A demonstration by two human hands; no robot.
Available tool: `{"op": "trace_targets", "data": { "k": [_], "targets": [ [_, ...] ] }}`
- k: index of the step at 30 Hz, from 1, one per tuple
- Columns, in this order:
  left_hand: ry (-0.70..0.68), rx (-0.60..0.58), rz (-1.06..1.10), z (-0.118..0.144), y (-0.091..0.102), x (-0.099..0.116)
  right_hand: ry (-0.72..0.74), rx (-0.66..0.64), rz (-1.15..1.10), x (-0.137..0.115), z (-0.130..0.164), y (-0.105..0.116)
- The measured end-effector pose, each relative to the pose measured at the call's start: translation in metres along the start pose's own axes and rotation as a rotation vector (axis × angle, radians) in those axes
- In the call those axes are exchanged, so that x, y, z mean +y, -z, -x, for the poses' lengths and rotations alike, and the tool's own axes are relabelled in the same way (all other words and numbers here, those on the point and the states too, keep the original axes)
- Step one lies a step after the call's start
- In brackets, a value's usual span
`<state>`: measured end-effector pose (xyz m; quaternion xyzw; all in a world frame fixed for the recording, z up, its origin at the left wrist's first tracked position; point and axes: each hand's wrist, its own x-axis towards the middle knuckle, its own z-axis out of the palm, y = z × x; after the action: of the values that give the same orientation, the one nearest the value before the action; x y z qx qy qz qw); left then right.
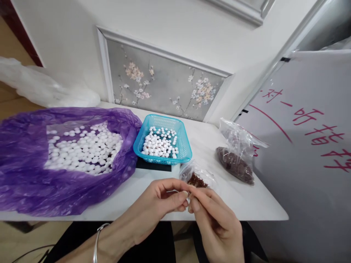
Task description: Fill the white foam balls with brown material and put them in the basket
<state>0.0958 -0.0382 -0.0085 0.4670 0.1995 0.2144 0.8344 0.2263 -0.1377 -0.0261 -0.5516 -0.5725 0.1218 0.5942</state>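
Observation:
My left hand (156, 208) and my right hand (216, 219) meet at the fingertips over the front edge of the white table (219, 204). Between the fingertips sits a small white bead (185, 192), mostly hidden by the fingers. Just behind my hands lies a small clear bag of reddish-brown bits (197, 178). A turquoise basket (142, 140) holding several white beads stands behind it. At the left an open purple plastic bag (24, 153) holds a heap of white beads (82, 148).
A larger clear bag of brown pieces (237, 157) lies at the right of the table. A white board with red writing (309, 146) leans at the right. A floral wall panel (164, 87) stands behind; a clear plastic bag (41, 87) lies at the back left.

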Motion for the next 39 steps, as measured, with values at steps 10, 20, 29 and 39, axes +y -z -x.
{"op": "trace_targets", "data": {
  "k": [10,20,29,39],
  "targets": [
    [-0.247,0.082,-0.402,0.009,0.006,-0.002,0.188,0.087,0.266,0.002,0.005,-0.015],
    [-0.264,0.076,-0.442,0.014,0.007,0.004,0.015,0.082,0.073,-0.001,0.008,-0.019],
    [-0.101,0.112,-0.09,0.012,0.005,-0.003,-0.149,0.231,-0.113,-0.015,0.004,-0.032],
    [0.053,0.075,0.341,0.016,0.005,-0.003,0.023,0.141,0.0,-0.001,0.0,-0.03]
  ]
}}
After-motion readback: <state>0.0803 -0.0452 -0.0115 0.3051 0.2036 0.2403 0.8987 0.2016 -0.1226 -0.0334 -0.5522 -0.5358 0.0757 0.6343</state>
